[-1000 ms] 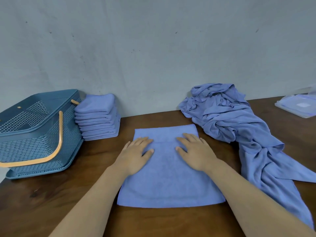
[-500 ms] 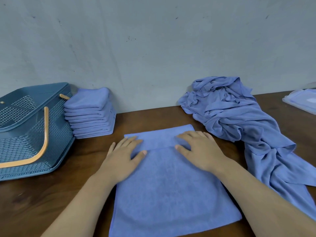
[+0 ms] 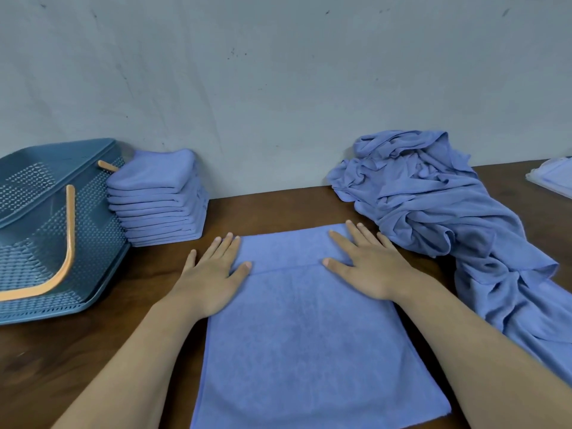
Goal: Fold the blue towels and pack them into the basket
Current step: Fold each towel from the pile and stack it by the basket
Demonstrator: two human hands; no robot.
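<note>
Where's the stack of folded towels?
In the head view, the stack of folded towels sits on the left of the table, against the wall, just beside the blue basket.

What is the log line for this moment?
step: fold; left hand: flat at towel edge; right hand: flat on towel; stack: beside basket; pile: unfolded

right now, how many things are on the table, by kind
blue basket: 1
stack of folded towels: 1
towel spread flat: 1
heap of unfolded towels: 1
clear plastic container: 1
total: 5
</note>
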